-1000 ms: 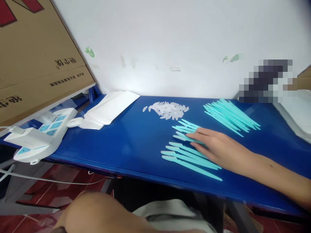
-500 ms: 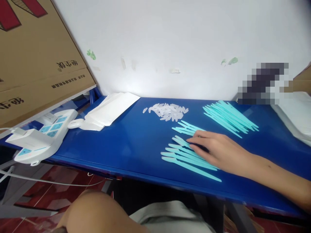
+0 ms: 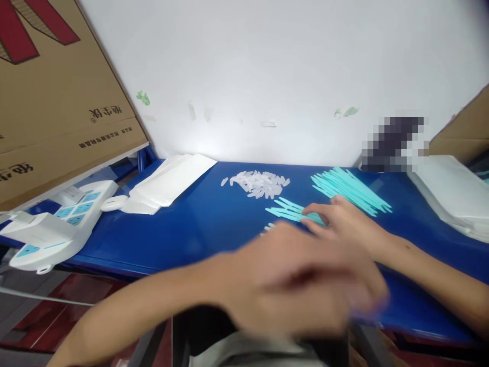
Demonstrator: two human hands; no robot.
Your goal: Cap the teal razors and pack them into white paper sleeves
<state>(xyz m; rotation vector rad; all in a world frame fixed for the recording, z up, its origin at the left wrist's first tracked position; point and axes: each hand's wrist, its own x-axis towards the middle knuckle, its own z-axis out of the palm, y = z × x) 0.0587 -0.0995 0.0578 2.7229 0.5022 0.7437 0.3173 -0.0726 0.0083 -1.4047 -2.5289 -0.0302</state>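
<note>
On a blue table (image 3: pixel 191 219) lie thin teal plastic sticks. A small group of teal sticks (image 3: pixel 288 210) sits mid-table, and my right hand (image 3: pixel 344 221) rests flat on its right end, fingers stretched out. My left hand (image 3: pixel 305 283) sweeps across in front, smeared by motion, and hides the nearer row of sticks; its fingers cannot be made out. A larger pile of teal sticks (image 3: pixel 349 189) lies behind my right hand. A heap of small clear plastic caps (image 3: pixel 257 182) sits further back.
A stack of white sleeves (image 3: pixel 168 179) lies at the back left. A white power strip (image 3: pixel 57 224) hangs over the table's left edge below a leaning cardboard box (image 3: pixel 57 92). White sheets (image 3: pixel 451 196) lie at the far right. A white wall stands behind.
My left hand has come up from my lap and swung across over the near row of sticks. My right hand has shifted back toward the small stick group. The camera tipped slightly.
</note>
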